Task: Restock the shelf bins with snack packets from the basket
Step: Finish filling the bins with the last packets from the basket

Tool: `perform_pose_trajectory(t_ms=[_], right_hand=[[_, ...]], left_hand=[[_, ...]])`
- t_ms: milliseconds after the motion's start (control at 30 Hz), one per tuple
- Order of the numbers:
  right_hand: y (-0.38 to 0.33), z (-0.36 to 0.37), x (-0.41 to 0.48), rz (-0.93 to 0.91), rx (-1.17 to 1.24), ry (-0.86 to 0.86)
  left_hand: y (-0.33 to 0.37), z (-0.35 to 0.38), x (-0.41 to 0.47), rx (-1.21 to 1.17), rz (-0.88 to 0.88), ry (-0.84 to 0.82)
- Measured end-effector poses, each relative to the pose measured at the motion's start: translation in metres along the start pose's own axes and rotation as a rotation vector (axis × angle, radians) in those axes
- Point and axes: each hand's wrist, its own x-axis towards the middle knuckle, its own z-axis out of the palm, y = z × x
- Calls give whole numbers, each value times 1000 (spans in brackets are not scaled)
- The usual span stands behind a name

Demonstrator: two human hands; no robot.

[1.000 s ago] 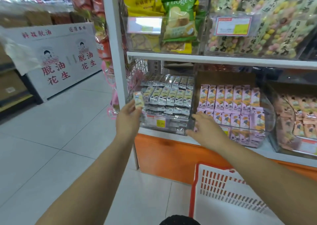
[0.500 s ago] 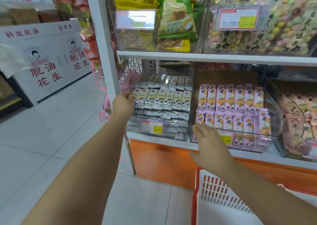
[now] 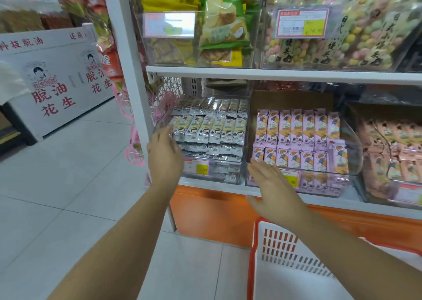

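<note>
The left hand [image 3: 164, 157] is open, its fingers straight and reaching to the front left corner of the clear bin [image 3: 214, 174]; I cannot tell if they touch it. This bin holds rows of silver snack packets [image 3: 211, 129]. The right hand [image 3: 272, 186] is open too, with flat fingers, just in front of the next bin [image 3: 352, 155], which holds pink packets [image 3: 296, 128]. Both bins stand on the lower shelf [image 3: 338, 201]. The white basket [image 3: 280, 251] with a red rim is below the right forearm.
</note>
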Motion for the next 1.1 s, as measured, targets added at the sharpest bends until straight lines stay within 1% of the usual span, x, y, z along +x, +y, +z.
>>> perform_pose_trajectory(t_ms=[33,67,133,200,233,267,300,333,400,500,567,633,667,767,800,900,933,967,1000,1067,1100], right_hand=[[5,5,-6,-40,35,60],[9,10,-14,-62,67,112],[21,24,-33,-63,161,204],[32,42,-59,24,267,198],[40,53,-74,102,311,156],[49,63,-87,190,340,84],[58,76,-102,265,343,0],[69,88,-116,319,342,-107],[89,113,-142,418,370,-371],[111,146,-174,558,405,-691],[120,170,-184,583,383,-853],[120,191,-188,536,401,-978],[117,201,-190,506,420,-1017],[102,229,-196,491,439,-1116],[98,238,-202,459,453,-1139],[88,265,-215,452,622,-1093],[85,275,-218,463,616,-1113],[83,280,-219,445,556,-1152],[81,283,-220,475,496,-1188],[78,286,-222,490,447,-1173],[78,288,-223,408,417,-1165]], left_hand=[[5,3,-22,-61,47,4],[7,10,-42,-105,90,-34],[9,29,-77,-141,138,-163],[9,50,-104,-130,107,-370],[9,62,-116,-99,92,-518],[10,74,-128,-52,97,-687],[11,84,-139,14,136,-858],[10,95,-149,84,189,-993],[6,113,-163,211,278,-1171],[-8,133,-171,299,287,-1357],[-16,143,-173,277,268,-1402],[-22,150,-174,239,249,-1404],[-24,152,-175,229,244,-1401],[-28,156,-178,214,217,-1398],[-29,156,-179,205,210,-1395],[-30,157,-180,180,197,-1386],[-31,157,-181,174,199,-1382],[-32,157,-181,168,198,-1381],[-33,157,-182,159,192,-1383],[-35,158,-183,144,185,-1386],[-35,158,-183,141,182,-1387]])
